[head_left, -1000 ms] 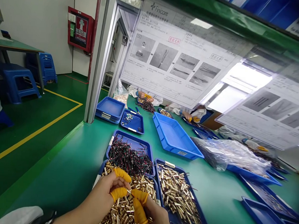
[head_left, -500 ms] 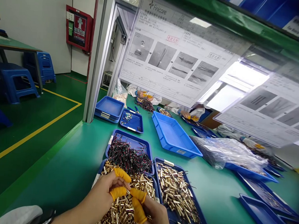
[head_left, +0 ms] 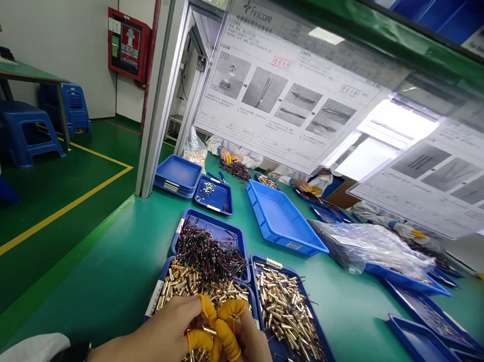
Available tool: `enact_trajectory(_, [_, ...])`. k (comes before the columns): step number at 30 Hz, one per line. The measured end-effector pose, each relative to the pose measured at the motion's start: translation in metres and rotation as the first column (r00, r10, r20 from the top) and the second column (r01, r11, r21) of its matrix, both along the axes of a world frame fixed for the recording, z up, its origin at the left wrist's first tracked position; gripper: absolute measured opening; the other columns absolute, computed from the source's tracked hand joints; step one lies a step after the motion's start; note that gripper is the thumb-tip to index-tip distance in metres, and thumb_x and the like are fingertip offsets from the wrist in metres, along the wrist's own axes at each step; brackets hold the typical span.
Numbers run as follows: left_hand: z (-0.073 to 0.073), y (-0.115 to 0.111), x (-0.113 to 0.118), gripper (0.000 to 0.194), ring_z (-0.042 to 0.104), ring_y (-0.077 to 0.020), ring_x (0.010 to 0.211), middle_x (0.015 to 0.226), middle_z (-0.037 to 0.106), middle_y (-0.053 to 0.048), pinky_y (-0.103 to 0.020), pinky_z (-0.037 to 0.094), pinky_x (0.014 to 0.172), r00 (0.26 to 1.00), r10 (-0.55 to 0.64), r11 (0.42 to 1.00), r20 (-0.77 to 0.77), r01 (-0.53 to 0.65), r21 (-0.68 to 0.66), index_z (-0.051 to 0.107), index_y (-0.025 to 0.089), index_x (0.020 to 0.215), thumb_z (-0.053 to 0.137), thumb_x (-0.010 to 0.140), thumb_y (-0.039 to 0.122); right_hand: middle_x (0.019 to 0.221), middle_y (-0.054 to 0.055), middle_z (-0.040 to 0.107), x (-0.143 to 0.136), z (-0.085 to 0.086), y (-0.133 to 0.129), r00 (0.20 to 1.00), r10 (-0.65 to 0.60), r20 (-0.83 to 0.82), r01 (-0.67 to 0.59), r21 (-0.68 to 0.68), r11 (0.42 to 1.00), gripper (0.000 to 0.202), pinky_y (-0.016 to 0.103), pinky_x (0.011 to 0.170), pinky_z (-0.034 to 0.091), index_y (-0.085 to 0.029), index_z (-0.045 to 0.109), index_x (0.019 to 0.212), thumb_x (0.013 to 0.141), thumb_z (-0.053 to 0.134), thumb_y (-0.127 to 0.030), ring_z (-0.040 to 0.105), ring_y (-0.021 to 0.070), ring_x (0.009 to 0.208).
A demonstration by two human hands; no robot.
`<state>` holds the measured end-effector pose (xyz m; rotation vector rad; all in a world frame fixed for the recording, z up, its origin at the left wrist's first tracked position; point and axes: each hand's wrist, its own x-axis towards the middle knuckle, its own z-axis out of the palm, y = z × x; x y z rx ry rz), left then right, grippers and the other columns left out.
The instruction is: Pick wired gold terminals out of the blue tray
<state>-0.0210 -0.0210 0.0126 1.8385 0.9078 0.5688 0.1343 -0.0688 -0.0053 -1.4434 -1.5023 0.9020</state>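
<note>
My left hand [head_left: 179, 327] and my right hand [head_left: 244, 337], with yellow covers on the fingertips, meet over a blue tray of brass tubes [head_left: 186, 281]. A small brass tube [head_left: 209, 330] shows between the left fingers, which are pinched on it. The right fingers are closed against the left ones; what they hold is hidden. Beyond lies a tray of black and red wires [head_left: 211, 250]. To the right, another tray holds brass pieces with wires [head_left: 287, 309].
A light blue bin [head_left: 284, 219], stacked trays [head_left: 177, 174] and a small parts tray [head_left: 214, 195] stand farther back. Plastic bags [head_left: 369, 243] lie to the right. Instruction sheets [head_left: 284, 85] hang overhead. Other people's hands [head_left: 231, 157] work at the far side.
My hands have come closer together, with the fingers now bunched, and the left hand has shifted slightly right and down. A brass tube now shows between the fingers.
</note>
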Motion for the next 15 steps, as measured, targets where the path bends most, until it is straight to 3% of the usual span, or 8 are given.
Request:
enact_trajectory(2, [-0.001, 0.000, 0.000, 0.012, 0.056, -0.0182, 0.079, 0.082, 0.062, -0.001, -0.023, 0.039, 0.067, 1.000, 0.015, 1.000, 0.025, -0.015, 0.019, 0.057, 0.019, 0.074, 0.052, 0.076, 0.008, 0.051, -0.005, 0.050, 0.004, 0.007, 0.002, 0.999, 0.043, 0.034, -0.043, 0.009, 0.999, 0.025, 0.018, 0.040, 0.037, -0.021, 0.048, 0.076, 0.086, 0.045, -0.044, 0.047, 0.0101, 0.040])
enact_trajectory(7, [-0.003, 0.002, 0.000, 0.009, 0.056, -0.0182, 0.081, 0.085, 0.062, 0.000, -0.024, 0.039, 0.071, 0.988, 0.134, 0.991, 0.078, -0.135, 0.001, 0.057, 0.019, 0.082, 0.056, 0.077, 0.012, 0.073, 0.005, 0.064, 0.013, 0.025, 0.007, 0.983, 0.094, 0.160, -0.097, 0.015, 0.995, 0.011, 0.024, 0.060, 0.047, -0.019, 0.055, 0.080, 0.082, 0.052, -0.030, 0.061, 0.0187, 0.067])
enact_trajectory(11, [-0.007, 0.003, 0.000, 0.006, 0.056, -0.0185, 0.083, 0.085, 0.062, 0.000, -0.024, 0.039, 0.072, 0.985, 0.153, 0.988, 0.081, -0.155, 0.011, 0.057, 0.020, 0.081, 0.056, 0.078, 0.015, 0.054, 0.000, 0.065, 0.012, 0.029, 0.006, 0.977, 0.036, 0.209, -0.044, 0.033, 0.998, 0.014, 0.021, 0.052, 0.044, -0.021, 0.055, 0.066, 0.079, 0.050, -0.018, 0.060, 0.0156, 0.052])
enact_trajectory(15, [-0.007, 0.003, -0.002, 0.012, 0.056, -0.0178, 0.080, 0.083, 0.062, 0.001, -0.023, 0.039, 0.068, 0.985, 0.152, 0.987, 0.076, -0.155, 0.038, 0.057, 0.020, 0.078, 0.053, 0.076, 0.009, 0.048, -0.002, 0.066, 0.010, 0.029, 0.003, 0.976, 0.074, 0.203, -0.081, 0.028, 0.996, 0.018, 0.019, 0.051, 0.043, -0.021, 0.056, 0.068, 0.071, 0.045, -0.007, 0.062, 0.0153, 0.049])
